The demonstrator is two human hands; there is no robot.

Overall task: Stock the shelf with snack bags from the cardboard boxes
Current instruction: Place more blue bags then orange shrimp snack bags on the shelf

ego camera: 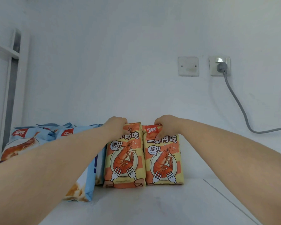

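Two shrimp snack bags stand on the white shelf, and I hold both.
My left hand pinches the top of the left orange bag. My right hand pinches the top of the right orange bag. The bags touch, side by side. Each says "CRISPY" beside a shrimp. Blue bags lean just left.

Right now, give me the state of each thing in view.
Left orange bag: upright on the shelf, top gripped by the left hand.
Right orange bag: upright beside it, top gripped by the right hand.
Blue bags: tilted, at the far left.
Plug: in the wall socket.
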